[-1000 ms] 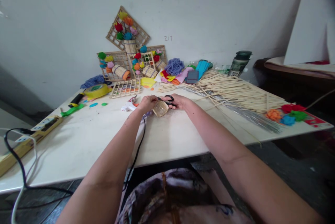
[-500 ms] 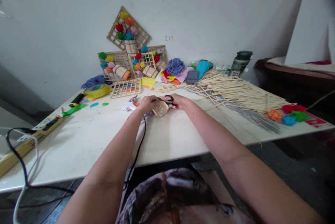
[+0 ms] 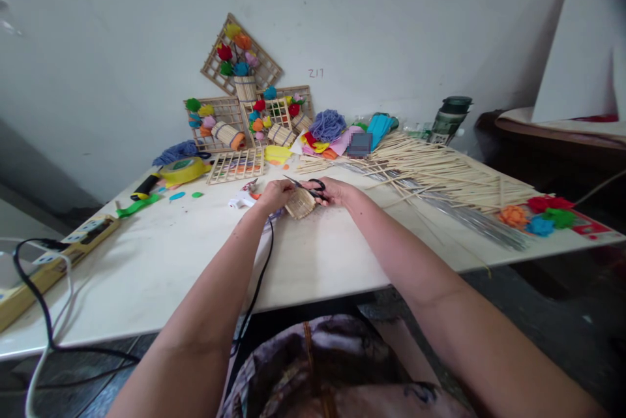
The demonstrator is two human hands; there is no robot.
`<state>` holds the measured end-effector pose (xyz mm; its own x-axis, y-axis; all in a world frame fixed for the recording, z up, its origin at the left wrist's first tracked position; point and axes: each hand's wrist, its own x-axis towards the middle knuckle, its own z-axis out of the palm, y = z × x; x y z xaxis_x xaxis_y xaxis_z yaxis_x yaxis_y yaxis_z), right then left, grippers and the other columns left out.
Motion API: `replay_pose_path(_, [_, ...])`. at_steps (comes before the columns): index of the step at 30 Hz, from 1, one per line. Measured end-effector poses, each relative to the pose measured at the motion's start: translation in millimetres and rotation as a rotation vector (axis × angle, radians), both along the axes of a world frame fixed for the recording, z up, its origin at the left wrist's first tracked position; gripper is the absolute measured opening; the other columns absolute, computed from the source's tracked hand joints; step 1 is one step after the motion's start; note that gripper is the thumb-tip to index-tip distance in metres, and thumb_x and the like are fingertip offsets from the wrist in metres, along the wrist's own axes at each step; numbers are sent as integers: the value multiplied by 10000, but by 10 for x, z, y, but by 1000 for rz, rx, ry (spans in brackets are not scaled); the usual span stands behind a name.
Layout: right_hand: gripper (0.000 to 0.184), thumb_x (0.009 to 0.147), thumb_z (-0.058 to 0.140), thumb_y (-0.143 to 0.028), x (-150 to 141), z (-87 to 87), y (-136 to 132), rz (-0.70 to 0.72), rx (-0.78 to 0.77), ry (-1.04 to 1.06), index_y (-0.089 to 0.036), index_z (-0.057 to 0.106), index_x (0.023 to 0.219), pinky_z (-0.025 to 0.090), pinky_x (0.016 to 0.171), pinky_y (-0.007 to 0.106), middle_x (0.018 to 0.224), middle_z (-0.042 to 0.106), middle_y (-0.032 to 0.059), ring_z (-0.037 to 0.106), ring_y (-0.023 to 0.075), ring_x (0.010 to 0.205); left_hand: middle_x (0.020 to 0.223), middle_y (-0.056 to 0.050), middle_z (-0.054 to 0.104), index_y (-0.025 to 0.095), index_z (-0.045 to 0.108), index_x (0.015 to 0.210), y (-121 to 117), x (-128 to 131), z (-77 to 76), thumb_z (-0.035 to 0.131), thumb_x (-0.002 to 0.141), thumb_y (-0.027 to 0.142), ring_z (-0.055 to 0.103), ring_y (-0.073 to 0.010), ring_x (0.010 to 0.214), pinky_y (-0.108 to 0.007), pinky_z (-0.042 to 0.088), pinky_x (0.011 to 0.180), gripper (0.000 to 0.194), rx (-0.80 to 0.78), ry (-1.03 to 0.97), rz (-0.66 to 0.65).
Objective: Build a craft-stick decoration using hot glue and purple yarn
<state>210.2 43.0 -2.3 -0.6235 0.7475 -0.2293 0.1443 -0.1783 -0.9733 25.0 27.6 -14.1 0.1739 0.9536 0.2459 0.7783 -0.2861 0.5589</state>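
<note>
My right hand (image 3: 332,191) is closed on a pair of black-handled scissors (image 3: 317,188). Their blades point left, toward my other hand, above a small bundle of pale wooden sticks (image 3: 300,203). My left hand (image 3: 276,195) grips the left side of that bundle, fingers pinched at its upper edge. Just left of this hand lie a white glue gun (image 3: 240,200) with a black cord and a small red-handled tool (image 3: 249,184). Whether the scissors touch the bundle I cannot tell.
Stick lattices with colourful flowers (image 3: 215,121) lean on the wall. Loose wooden sticks (image 3: 440,167) and silvery wires (image 3: 469,219) spread at right. Yellow tape (image 3: 183,171), a power strip (image 3: 81,235), purple yarn (image 3: 327,124), a dark bottle (image 3: 448,119) and crumpled flowers (image 3: 540,225) surround the work area.
The scissor blades have swung apart, one now pointing up and left past the left hand's fingertips. Both hands stay in nearly the same place.
</note>
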Motion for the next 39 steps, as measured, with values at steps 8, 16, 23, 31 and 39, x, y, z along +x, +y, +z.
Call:
replay_pose_path(8, [442, 763, 580, -587, 64, 25, -37, 58, 34, -97, -150, 524, 723, 243, 276, 135, 447, 491, -49, 381, 34, 309, 698, -19, 649, 139, 686, 802, -40, 35, 41, 483, 672, 188, 517, -135, 615, -226, 404, 584, 245, -18, 39, 62])
replay_pose_path(16, [445, 734, 623, -573, 86, 61, -110, 58, 93, -78, -148, 502, 685, 249, 269, 133, 416, 475, -50, 377, 34, 303, 715, -33, 668, 145, 698, 822, -18, 28, 24, 481, 673, 189, 536, -147, 632, -233, 410, 596, 267, -5, 70, 79])
replay_pose_path(23, [421, 630, 751, -481, 78, -13, -47, -22, 89, 49, -130, 527, 693, 233, 267, 118, 454, 463, -61, 378, 21, 351, 703, -24, 667, 158, 701, 779, -34, 34, 53, 493, 670, 185, 536, -146, 638, -229, 411, 601, 236, 20, 77, 44])
replay_pose_path(31, [426, 640, 743, -490, 34, 40, -87, -66, 73, 35, -130, 517, 680, 240, 260, 112, 455, 461, -62, 372, 17, 346, 717, -24, 662, 149, 702, 791, -40, 46, 53, 483, 681, 170, 534, -143, 644, -228, 409, 610, 245, 20, 92, 31])
replay_pose_path(39, [414, 638, 746, -483, 17, 32, -66, -84, 113, 19, -133, 532, 692, 209, 257, 105, 452, 460, -68, 354, 9, 337, 744, -38, 673, 145, 703, 805, -19, 20, 23, 480, 674, 191, 549, -154, 674, -231, 413, 625, 263, 25, 84, 16])
